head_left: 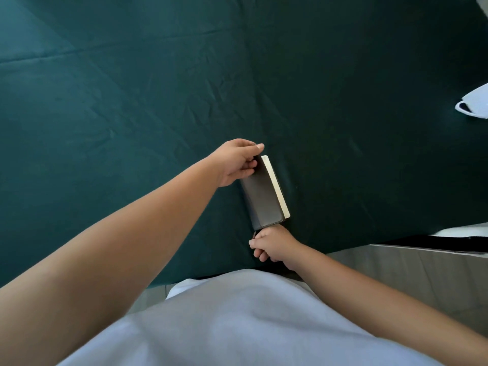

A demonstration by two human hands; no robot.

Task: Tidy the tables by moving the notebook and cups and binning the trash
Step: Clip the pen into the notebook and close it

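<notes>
A dark grey notebook with cream page edges is tilted up on its edge above the green-clothed table. My left hand grips its far end, thumb over the top corner. My right hand holds its near end close to the table's front edge, fingers curled around it. A white cup with a handle stands at the far right edge of the view, partly cut off.
The green cloth has creases and covers the whole table. At the lower right, past the table's corner, lie a pale tiled floor and a dark strip. A white object shows in the top right corner.
</notes>
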